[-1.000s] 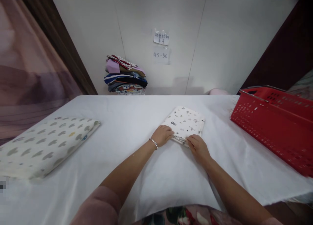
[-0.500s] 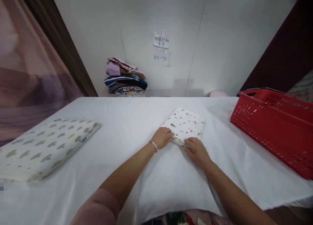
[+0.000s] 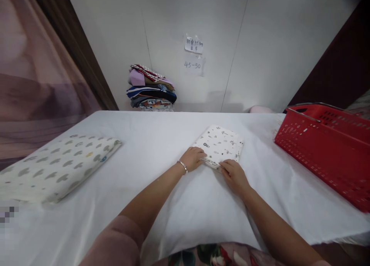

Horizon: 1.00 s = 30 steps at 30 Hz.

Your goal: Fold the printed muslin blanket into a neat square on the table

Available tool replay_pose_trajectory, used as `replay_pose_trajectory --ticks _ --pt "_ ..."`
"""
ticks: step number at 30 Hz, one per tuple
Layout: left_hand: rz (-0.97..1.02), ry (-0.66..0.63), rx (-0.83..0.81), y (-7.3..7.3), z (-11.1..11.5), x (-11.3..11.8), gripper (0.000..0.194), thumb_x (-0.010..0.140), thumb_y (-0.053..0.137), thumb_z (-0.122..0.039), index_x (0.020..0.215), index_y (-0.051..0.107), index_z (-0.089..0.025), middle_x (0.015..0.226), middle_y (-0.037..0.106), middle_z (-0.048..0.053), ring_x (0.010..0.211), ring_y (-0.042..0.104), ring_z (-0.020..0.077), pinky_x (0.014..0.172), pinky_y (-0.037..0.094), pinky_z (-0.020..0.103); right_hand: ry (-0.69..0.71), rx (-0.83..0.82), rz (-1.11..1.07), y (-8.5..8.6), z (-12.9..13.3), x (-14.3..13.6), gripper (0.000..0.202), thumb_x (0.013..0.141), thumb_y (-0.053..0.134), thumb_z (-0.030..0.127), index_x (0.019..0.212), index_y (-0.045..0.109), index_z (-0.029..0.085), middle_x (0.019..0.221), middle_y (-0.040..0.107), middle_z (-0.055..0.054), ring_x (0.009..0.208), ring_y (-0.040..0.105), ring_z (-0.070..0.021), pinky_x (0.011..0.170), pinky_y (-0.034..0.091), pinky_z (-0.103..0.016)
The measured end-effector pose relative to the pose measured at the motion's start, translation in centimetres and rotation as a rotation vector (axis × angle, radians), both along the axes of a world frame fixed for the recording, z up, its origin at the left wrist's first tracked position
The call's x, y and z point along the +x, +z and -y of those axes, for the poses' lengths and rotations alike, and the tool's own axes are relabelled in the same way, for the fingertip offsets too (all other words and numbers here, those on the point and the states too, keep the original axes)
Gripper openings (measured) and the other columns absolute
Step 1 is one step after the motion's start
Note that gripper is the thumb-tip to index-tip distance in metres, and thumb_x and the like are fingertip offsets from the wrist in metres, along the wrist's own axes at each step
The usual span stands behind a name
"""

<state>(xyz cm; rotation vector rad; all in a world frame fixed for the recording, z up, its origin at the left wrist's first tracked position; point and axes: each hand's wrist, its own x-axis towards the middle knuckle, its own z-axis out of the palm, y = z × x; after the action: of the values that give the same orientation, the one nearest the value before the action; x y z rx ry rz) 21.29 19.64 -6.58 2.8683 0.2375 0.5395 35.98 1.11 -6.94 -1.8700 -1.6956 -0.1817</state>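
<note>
A folded white cloth with small printed plants and figures lies flat on the white-covered table. At its near left corner my left hand, with a bracelet at the wrist, has its fingers closed on the layered edge. My right hand pinches the same near edge further right, thumb and fingers around the layers. Both thumbs are partly hidden. Away to the left lies another folded cloth, cream with grey mushroom-like shapes.
A red plastic basket with metal handles stands on the right side of the table. Behind the table's far edge, a stack of folded fabrics rests near the wall. Two paper labels hang there. A curtain borders the left.
The view has shifted slightly. Both hands stay at the near edge of the folded white cloth, whose layers now look more even. The right fingers have moved a little.
</note>
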Motion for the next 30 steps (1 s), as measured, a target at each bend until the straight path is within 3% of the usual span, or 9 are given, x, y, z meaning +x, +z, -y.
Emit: replay_pose_trajectory --ticks 10,17,20,24,30 --pt "-0.082 0.018 -0.034 1.3 -0.6 -0.5 0.027 0.078 0.051 -0.016 0.103 0.059 -0.024 0.111 0.058 0.001 0.107 0.048 0.0173 0.092 0.034 0.036 -0.007 -0.021 -0.024 0.1 -0.1 -0.1 0.02 0.086 0.045 0.028 0.095 0.061 0.021 0.089 0.059 -0.005 0.083 0.052 -0.0183 0.073 0.041 -0.032" --pt "-0.033 0.055 0.149 -0.3 -0.3 -0.2 0.027 0.084 0.041 -0.013 0.104 0.057 -0.021 0.106 0.059 0.005 0.1 0.049 0.0173 0.086 0.036 0.034 -0.042 0.077 0.045 -0.2 -0.1 0.1 0.023 0.089 0.041 0.028 0.099 0.06 0.018 0.093 0.059 -0.008 0.087 0.051 -0.0196 0.075 0.04 -0.033" --pt "0.018 0.048 0.161 -0.9 0.0 -0.7 0.027 0.085 0.041 -0.015 0.106 0.056 -0.021 0.108 0.058 0.006 0.102 0.048 0.0174 0.088 0.035 0.034 -0.016 0.033 0.111 -0.5 0.0 0.2 0.023 0.089 0.041 0.026 0.099 0.061 0.018 0.092 0.059 -0.008 0.085 0.051 -0.0201 0.074 0.039 -0.034" --pt "0.034 0.005 0.12 -0.8 0.1 -1.3 0.031 0.081 0.051 -0.029 0.111 0.053 -0.021 0.113 0.055 0.006 0.105 0.046 0.0192 0.092 0.033 0.035 0.016 -0.004 0.131 -0.6 0.2 0.2 0.023 0.087 0.043 0.026 0.1 0.061 0.019 0.092 0.059 -0.007 0.084 0.052 -0.0201 0.074 0.04 -0.034" --pt "-0.009 0.049 0.121 -0.3 -0.5 -0.9 0.027 0.083 0.05 -0.025 0.109 0.054 -0.022 0.109 0.056 0.005 0.104 0.047 0.0185 0.089 0.035 0.035 0.016 -0.025 0.168 -0.5 0.3 0.2 0.026 0.084 0.046 0.028 0.107 0.057 0.02 0.098 0.058 -0.009 0.088 0.052 -0.022 0.074 0.041 -0.035"
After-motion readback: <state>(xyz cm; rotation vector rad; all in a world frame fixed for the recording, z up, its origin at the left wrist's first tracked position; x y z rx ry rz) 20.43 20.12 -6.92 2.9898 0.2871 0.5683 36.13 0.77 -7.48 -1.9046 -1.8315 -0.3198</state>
